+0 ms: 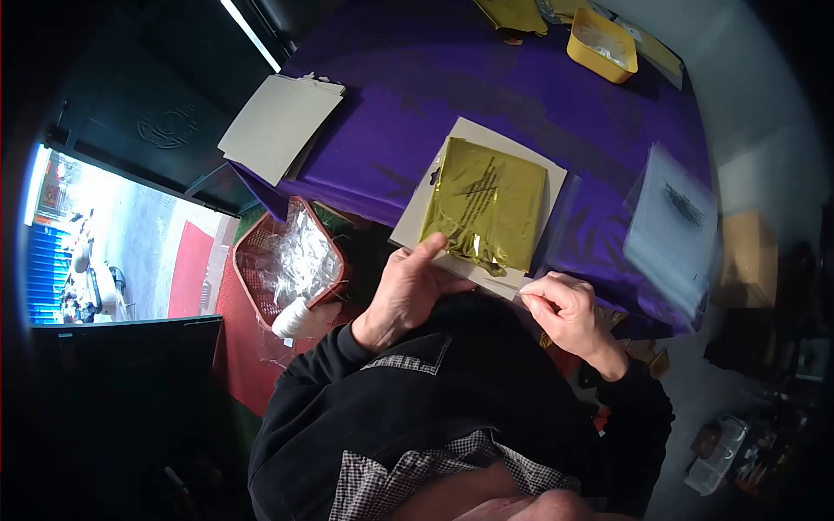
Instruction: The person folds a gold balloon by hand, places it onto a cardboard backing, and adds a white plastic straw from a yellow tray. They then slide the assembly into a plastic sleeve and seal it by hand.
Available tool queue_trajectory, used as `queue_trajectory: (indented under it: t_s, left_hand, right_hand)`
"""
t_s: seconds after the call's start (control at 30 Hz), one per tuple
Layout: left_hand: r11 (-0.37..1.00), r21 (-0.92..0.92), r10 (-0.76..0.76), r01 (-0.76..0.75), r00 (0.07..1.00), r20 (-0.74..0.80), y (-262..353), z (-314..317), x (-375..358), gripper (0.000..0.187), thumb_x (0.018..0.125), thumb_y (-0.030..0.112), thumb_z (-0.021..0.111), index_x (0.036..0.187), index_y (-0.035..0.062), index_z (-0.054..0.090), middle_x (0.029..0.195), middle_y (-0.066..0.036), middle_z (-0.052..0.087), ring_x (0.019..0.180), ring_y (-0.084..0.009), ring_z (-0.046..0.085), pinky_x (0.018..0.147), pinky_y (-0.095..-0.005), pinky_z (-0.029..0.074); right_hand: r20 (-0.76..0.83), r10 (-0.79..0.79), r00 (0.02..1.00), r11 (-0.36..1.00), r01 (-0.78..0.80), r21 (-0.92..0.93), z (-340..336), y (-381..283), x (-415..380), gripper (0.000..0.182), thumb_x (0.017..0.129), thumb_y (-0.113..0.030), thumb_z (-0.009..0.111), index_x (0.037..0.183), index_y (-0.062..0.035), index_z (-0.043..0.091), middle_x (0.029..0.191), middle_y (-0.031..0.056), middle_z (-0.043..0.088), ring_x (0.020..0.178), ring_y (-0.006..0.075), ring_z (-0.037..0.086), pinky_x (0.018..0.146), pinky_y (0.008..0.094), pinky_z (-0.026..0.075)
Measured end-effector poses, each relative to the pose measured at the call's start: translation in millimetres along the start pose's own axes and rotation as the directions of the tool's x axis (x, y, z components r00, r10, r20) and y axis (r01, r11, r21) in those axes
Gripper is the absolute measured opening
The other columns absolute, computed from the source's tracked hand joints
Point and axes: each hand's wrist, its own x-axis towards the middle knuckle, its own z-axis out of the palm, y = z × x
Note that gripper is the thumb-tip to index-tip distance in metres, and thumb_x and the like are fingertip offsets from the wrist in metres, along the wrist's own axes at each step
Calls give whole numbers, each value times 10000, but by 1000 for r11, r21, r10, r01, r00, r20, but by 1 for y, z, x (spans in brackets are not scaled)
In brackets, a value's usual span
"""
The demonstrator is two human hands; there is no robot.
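A shiny gold foil packet point(495, 200) with dark printed lines lies on a pale card point(418, 219) at the front edge of the purple-covered table. My left hand point(404, 291) grips the near left side, thumb on top by the packet's lower corner and fingers underneath. At the card's near right corner, my right hand point(565, 314) is closed in a pinch; whatever lies between its fingertips is too small to make out. Along the card's right side runs a clear plastic sleeve point(563, 221), partly covered by the card.
Pale cards point(282, 126) are stacked at the table's left corner. Clear plastic bags point(669, 230) lie at the right. A yellow tub point(601, 48) stands at the back near more gold packets point(512, 15). Below left is a basket point(334, 252) of crumpled plastic.
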Motion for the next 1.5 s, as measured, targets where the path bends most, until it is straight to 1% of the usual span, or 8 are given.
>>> queue_trajectory:
  t_s: [0.1, 0.43, 0.67, 0.83, 0.9, 1.07, 1.23, 1.5]
  left_hand:
    - [997, 20, 78, -78, 997, 15, -9, -3, 2, 362, 963, 262, 614, 1153, -46, 597, 1023, -161, 695, 904, -271, 706, 750, -395, 606]
    - [998, -23, 52, -51, 996, 79, -11, -15, 5, 343, 981, 244, 584, 1118, -70, 610, 1050, -173, 694, 905, -276, 707, 769, -384, 606]
    - [998, -24, 64, -63, 997, 44, -13, -9, 7, 319, 970, 229, 604, 1148, -35, 610, 1044, -147, 695, 900, -260, 709, 733, -369, 619]
    - [998, 3, 58, -58, 998, 23, -12, -8, 8, 304, 963, 192, 611, 1172, -28, 599, 1046, -146, 693, 891, -259, 709, 686, -361, 628]
    - [994, 45, 95, -97, 995, 38, -13, -8, 7, 340, 974, 207, 590, 1159, -78, 590, 1076, -178, 680, 924, -274, 702, 726, -394, 627]
    - [995, 37, 91, -92, 995, 32, -12, -7, 7, 317, 977, 188, 582, 1144, -81, 596, 1061, -177, 682, 909, -270, 705, 713, -390, 629]
    - [995, 50, 85, -85, 996, 9, -9, -5, 4, 302, 979, 172, 575, 1137, -85, 596, 1050, -182, 684, 894, -277, 707, 716, -404, 631]
    - [991, 77, 111, -112, 994, 18, -10, -8, 2, 295, 971, 165, 587, 1137, -79, 595, 1013, -179, 692, 857, -273, 714, 687, -407, 633]
  right_hand:
    - [13, -81, 997, 994, 82, -66, 6, -1, 2, 94, 781, 28, 691, 831, -26, 634, 746, 83, 664, 629, 222, 617, 565, 327, 485]
    - [-134, -116, 984, 976, 88, -199, 27, -8, -3, 128, 750, 68, 692, 819, -20, 627, 694, 90, 621, 595, 240, 605, 539, 329, 478]
    - [-129, -67, 989, 983, 43, -179, 32, -6, -7, 124, 759, 83, 686, 810, -10, 621, 677, 103, 600, 585, 233, 609, 536, 323, 467]
    - [-189, -126, 974, 972, 83, -220, 38, -3, -10, 137, 770, 78, 680, 843, -10, 605, 675, 113, 591, 589, 253, 614, 547, 338, 481]
    - [-204, -138, 969, 971, 92, -222, 41, -2, -9, 142, 769, 80, 679, 846, -10, 601, 672, 113, 589, 590, 256, 615, 549, 340, 482]
    - [-202, -119, 972, 971, 72, -227, 33, -8, -10, 122, 773, 72, 678, 832, -1, 601, 669, 107, 583, 581, 242, 605, 540, 320, 469]
    - [-144, 20, 989, 1000, -21, -4, 19, -2, -15, 21, 834, 27, 648, 836, 17, 630, 689, 109, 591, 574, 205, 578, 532, 281, 434]
    - [-130, -94, 987, 992, 82, -100, 28, -1, -9, 74, 824, 24, 673, 882, 6, 629, 700, 113, 604, 594, 251, 594, 543, 321, 458]
